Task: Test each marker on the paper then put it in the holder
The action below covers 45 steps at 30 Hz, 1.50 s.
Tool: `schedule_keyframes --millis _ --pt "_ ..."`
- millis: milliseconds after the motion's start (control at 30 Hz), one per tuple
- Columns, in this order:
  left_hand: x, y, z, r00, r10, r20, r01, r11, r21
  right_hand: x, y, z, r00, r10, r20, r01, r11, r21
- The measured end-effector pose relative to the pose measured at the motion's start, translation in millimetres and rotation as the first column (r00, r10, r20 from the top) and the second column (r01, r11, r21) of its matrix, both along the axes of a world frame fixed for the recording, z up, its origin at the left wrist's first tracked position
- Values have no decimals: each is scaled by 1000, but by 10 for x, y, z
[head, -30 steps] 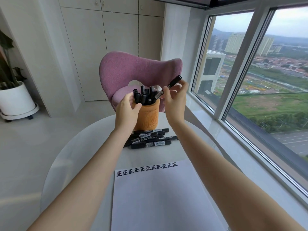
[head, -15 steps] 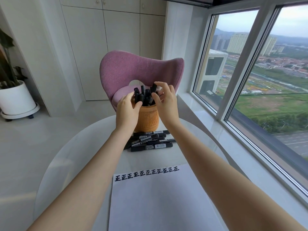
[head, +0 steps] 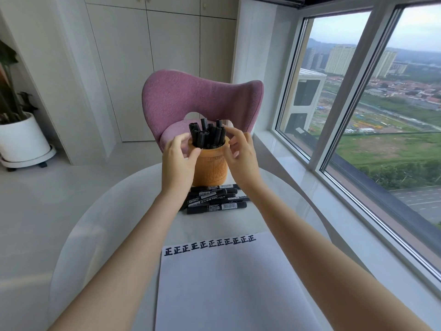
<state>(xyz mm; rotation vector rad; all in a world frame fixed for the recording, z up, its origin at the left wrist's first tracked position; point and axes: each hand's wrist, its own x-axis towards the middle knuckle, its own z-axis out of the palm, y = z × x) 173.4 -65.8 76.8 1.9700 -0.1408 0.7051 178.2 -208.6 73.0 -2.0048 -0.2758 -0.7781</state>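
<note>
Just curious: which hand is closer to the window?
Right. The right hand is at the side of the holder facing the window; the left hand holds the holder's opposite side, farther away.

Holder (head: 210, 167), centre of frame: orange-brown, matt, with carved relief on the wall; probably wood or bamboo. Standing markers (head: 207, 134) in it: black plastic, satin sheen. Lying markers (head: 216, 207) below it: the same black plastic, with white printed labels. Paper (head: 229, 283), lower centre: white, smooth, matt. Table (head: 107, 223): pale, smooth, glossy top. Chair (head: 202, 96), upper centre: pink cloth, rough nubbly weave. Planter (head: 22, 137), left edge: white, smooth, semi-gloss.
</note>
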Motion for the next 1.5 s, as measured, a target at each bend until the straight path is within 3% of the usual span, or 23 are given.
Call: schedule_keyframes --millis 133,233,367,567,933,1100,1200,1300,1400,1500 --pt "-302 82 -92 999 -31 27 30 999 14 -253 -93 -126 999 -10 -52 7 998 -56" --pt "-545 139 -211 993 -105 -51 109 992 70 -480 -198 -298 985 4 -172 -38 980 -196" --pt "-821 148 -366 970 -167 -177 189 975 115 -677 -252 -471 977 -7 -213 -82 911 -405" --pt "-1033 150 -422 962 -202 -182 224 968 112 -734 -215 -501 980 -41 -197 -86 799 -595" --pt "-1139 179 -465 974 -166 -153 199 950 242 -815 -204 -574 987 46 -156 -138 747 -650" --pt "-1133 200 -490 983 -120 -138 171 873 457 -1048 -277 -412 970 116 -215 -200 880 -430" --pt "-1165 187 -464 980 -159 -123 198 864 462 -1179 -289 -321 955 177 -240 -247 918 -309" --pt "-1236 134 -414 967 -210 -144 253 860 442 -1291 -283 -218 923 240 -302 -256 966 -15" --pt "-1314 80 -366 952 -259 -164 305 859 412 -1369 -307 -142 876 339 -343 -201 903 380" --pt "-1399 41 -324 934 -290 -208 351 850 392 -1446 -300 -147 799 457 -390 -187 806 561"
